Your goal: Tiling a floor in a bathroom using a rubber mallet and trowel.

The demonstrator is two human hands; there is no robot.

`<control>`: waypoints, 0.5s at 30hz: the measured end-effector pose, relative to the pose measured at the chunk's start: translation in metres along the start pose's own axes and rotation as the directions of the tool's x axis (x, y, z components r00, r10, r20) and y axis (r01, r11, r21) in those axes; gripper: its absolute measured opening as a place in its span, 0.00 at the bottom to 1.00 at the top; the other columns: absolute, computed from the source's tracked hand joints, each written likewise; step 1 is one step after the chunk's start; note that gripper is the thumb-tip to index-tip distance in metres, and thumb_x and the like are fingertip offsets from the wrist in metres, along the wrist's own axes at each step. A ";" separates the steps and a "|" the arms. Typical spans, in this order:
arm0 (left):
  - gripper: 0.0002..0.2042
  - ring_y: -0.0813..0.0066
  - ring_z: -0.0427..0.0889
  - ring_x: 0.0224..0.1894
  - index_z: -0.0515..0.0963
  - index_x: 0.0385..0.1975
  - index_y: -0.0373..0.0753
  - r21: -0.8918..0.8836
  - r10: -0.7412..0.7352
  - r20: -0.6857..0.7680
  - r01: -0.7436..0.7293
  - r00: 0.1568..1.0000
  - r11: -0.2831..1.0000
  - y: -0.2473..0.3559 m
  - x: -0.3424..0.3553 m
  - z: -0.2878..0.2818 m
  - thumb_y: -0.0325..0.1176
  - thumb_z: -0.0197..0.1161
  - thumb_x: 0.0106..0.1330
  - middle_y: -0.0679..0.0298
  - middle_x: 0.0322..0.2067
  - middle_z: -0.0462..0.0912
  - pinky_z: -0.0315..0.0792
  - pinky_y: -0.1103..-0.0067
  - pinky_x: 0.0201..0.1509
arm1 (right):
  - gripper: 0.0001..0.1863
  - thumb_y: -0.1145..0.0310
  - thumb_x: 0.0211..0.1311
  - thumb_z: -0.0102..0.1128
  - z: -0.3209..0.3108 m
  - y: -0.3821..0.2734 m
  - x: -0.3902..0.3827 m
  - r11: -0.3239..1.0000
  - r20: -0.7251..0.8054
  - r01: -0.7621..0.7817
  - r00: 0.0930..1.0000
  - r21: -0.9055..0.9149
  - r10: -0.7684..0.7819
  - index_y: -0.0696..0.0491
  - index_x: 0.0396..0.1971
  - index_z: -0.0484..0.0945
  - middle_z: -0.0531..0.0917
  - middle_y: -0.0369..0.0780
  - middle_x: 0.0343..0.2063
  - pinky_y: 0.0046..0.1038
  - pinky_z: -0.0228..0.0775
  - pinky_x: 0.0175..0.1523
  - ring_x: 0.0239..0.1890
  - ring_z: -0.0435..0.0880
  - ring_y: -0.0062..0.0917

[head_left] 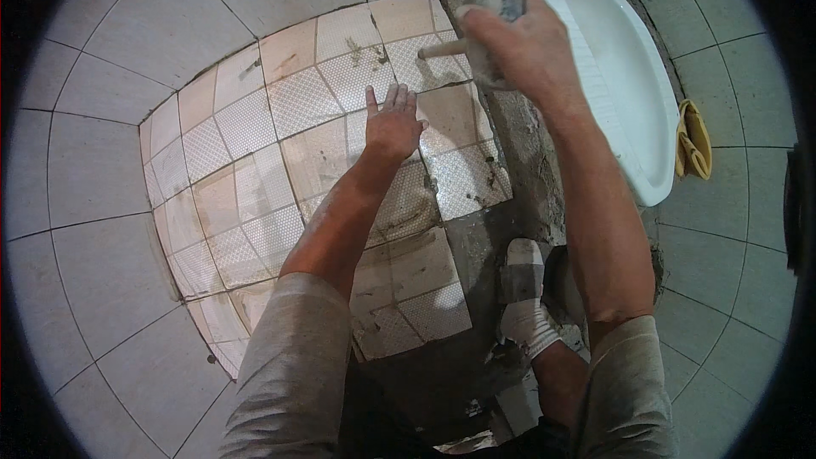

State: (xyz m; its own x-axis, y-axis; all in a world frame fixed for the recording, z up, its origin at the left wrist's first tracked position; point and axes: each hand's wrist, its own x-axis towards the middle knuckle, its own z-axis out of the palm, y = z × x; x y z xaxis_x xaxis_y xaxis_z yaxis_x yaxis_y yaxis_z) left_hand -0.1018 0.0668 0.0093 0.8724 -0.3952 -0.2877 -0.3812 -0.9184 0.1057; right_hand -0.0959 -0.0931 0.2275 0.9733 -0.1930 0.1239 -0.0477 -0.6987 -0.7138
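My left hand (393, 125) lies flat, fingers spread, on a beige patterned floor tile (321, 155) near the middle of the tiled patch. My right hand (520, 42) is raised above the tiles and closed around a mallet (478, 51) with a wooden handle that sticks out to the left and a pale head partly hidden by my fingers. The mallet hangs over the tile edge next to the grey mortar strip (531, 161). Both forearms come up from the lower edge, with grey sleeves at the elbows.
A white squat toilet pan (637, 110) is set in mortar at the upper right. Yellow rubber gloves (695, 140) lie on the pale green floor tiles beside it. My foot in a white sock and sandal (525, 297) rests on bare mortar. Large white wall tiles (93, 204) surround the left side.
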 end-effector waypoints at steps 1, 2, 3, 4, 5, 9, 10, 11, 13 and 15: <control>0.31 0.66 0.42 0.77 0.52 0.72 0.39 0.030 -0.003 0.023 0.003 1.000 1.000 0.001 0.000 0.000 0.51 0.39 0.75 0.59 0.75 0.49 0.27 0.49 0.76 | 0.42 0.46 0.45 0.65 0.004 -0.001 0.000 0.998 0.010 0.008 1.000 -0.063 -0.007 0.70 0.49 0.72 0.81 0.61 0.44 0.41 0.72 0.56 0.49 0.82 0.49; 0.31 0.66 0.42 0.77 0.52 0.72 0.39 0.039 0.001 0.013 -0.001 1.000 0.999 0.002 0.001 0.000 0.51 0.39 0.75 0.59 0.75 0.48 0.27 0.50 0.76 | 0.41 0.46 0.45 0.64 0.012 -0.001 -0.003 0.992 0.019 0.015 1.000 -0.125 -0.012 0.69 0.49 0.72 0.81 0.61 0.44 0.41 0.72 0.56 0.49 0.82 0.49; 0.31 0.66 0.42 0.77 0.52 0.73 0.39 0.059 -0.004 0.020 0.003 1.000 0.998 0.003 0.001 0.001 0.50 0.38 0.75 0.59 0.75 0.48 0.26 0.50 0.76 | 0.40 0.47 0.45 0.64 0.016 -0.002 -0.004 0.981 0.046 0.002 0.999 -0.196 0.007 0.69 0.48 0.72 0.81 0.61 0.44 0.41 0.72 0.55 0.48 0.82 0.49; 0.31 0.66 0.42 0.77 0.52 0.73 0.39 0.078 -0.010 0.013 0.009 1.000 0.997 0.003 0.001 0.000 0.50 0.38 0.75 0.59 0.75 0.48 0.26 0.50 0.76 | 0.40 0.47 0.45 0.64 0.019 -0.003 -0.004 0.982 0.038 0.012 0.999 -0.188 -0.005 0.69 0.48 0.72 0.81 0.61 0.44 0.41 0.72 0.56 0.49 0.82 0.49; 0.31 0.66 0.42 0.77 0.52 0.73 0.39 0.073 -0.019 0.022 0.018 1.000 0.997 0.004 0.000 0.001 0.50 0.38 0.75 0.59 0.75 0.48 0.26 0.50 0.76 | 0.41 0.47 0.45 0.64 0.021 -0.003 -0.007 0.982 0.050 -0.003 0.999 -0.190 0.013 0.69 0.49 0.72 0.80 0.61 0.44 0.41 0.72 0.56 0.49 0.82 0.49; 0.31 0.67 0.42 0.77 0.51 0.73 0.39 0.073 -0.018 0.011 0.017 1.000 0.997 0.003 0.000 0.002 0.50 0.37 0.76 0.60 0.75 0.47 0.27 0.49 0.76 | 0.42 0.47 0.45 0.64 0.017 -0.007 -0.006 0.983 -0.004 0.029 1.000 -0.183 -0.030 0.69 0.51 0.71 0.80 0.61 0.45 0.40 0.72 0.56 0.49 0.82 0.49; 0.31 0.67 0.42 0.77 0.51 0.73 0.39 0.076 -0.015 0.013 0.014 1.000 0.997 0.002 0.000 0.003 0.50 0.37 0.76 0.60 0.75 0.47 0.26 0.49 0.76 | 0.42 0.47 0.45 0.64 0.014 -0.006 -0.004 0.991 -0.003 0.011 1.000 -0.137 -0.011 0.69 0.52 0.71 0.80 0.61 0.45 0.40 0.72 0.57 0.49 0.82 0.49; 0.31 0.67 0.42 0.77 0.50 0.73 0.39 0.076 -0.014 0.001 0.014 1.000 0.997 0.002 0.000 0.004 0.50 0.37 0.76 0.60 0.75 0.47 0.26 0.48 0.75 | 0.42 0.48 0.46 0.64 0.009 -0.005 -0.002 0.996 0.014 -0.015 1.000 -0.093 0.016 0.69 0.52 0.71 0.80 0.61 0.45 0.40 0.71 0.57 0.49 0.82 0.49; 0.31 0.67 0.41 0.77 0.50 0.73 0.39 0.077 -0.017 -0.006 0.017 1.000 0.997 0.002 -0.001 0.005 0.50 0.36 0.76 0.61 0.75 0.47 0.26 0.47 0.75 | 0.42 0.47 0.47 0.64 0.005 0.000 0.000 0.998 0.015 -0.006 1.000 -0.063 0.007 0.68 0.53 0.71 0.81 0.58 0.44 0.37 0.73 0.52 0.45 0.82 0.44; 0.31 0.67 0.41 0.77 0.50 0.73 0.39 0.067 -0.021 -0.014 0.022 1.000 0.998 0.002 -0.001 0.006 0.51 0.36 0.76 0.61 0.75 0.47 0.26 0.47 0.75 | 0.41 0.45 0.48 0.65 0.006 0.007 0.004 0.993 -0.040 0.062 0.997 -0.099 -0.066 0.67 0.52 0.72 0.81 0.54 0.41 0.32 0.77 0.42 0.36 0.84 0.35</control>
State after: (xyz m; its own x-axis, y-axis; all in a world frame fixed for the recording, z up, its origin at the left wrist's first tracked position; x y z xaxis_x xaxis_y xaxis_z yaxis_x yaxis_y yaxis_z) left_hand -0.1054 0.0659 0.0036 0.8844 -0.3756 -0.2770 -0.3813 -0.9238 0.0352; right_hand -0.0909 -0.0945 0.2192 0.9647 -0.1735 0.1980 -0.0092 -0.7739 -0.6332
